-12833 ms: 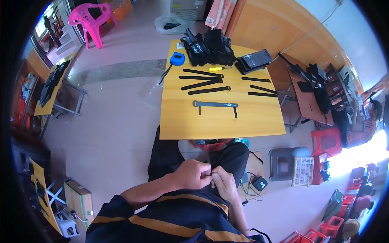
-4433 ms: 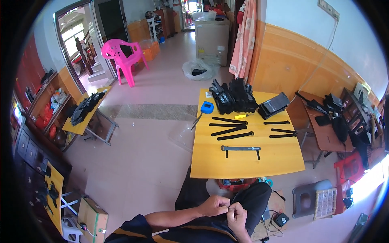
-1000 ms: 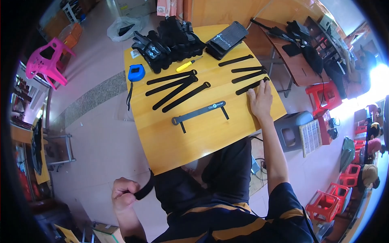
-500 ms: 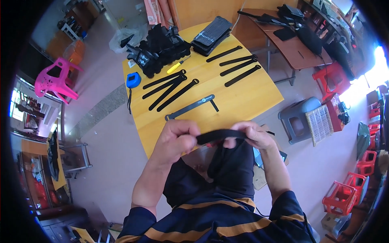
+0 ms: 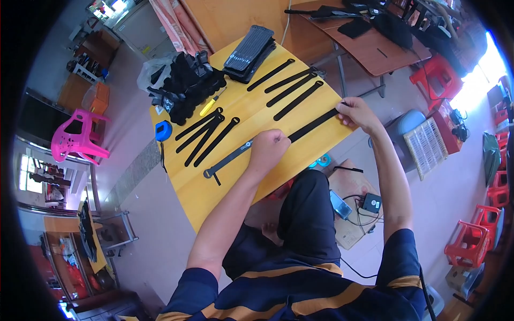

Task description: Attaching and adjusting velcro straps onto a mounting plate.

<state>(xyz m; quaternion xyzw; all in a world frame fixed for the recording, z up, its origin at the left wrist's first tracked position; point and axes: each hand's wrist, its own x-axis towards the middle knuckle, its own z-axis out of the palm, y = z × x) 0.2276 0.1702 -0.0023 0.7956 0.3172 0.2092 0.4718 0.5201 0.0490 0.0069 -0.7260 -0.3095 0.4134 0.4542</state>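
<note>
A black hook-and-loop strap is stretched straight over the right front of the yellow table. My left hand is closed on its near end, and my right hand pinches the far end at the table's right edge. Beside my left hand lies a grey strap with a slotted end, and a short black piece is next to it. Several black straps lie to the left. Another row of black straps lies beyond the stretched one.
At the back are a stack of dark grey straps and a heap of black gear. A yellow screwdriver and a blue tape measure lie left. A phone and cables rest on a cardboard box below right.
Both hands have moved forward from above my lap to the table. The strap, bent between them before, is now pulled straight along the tabletop. The view has shifted too.
</note>
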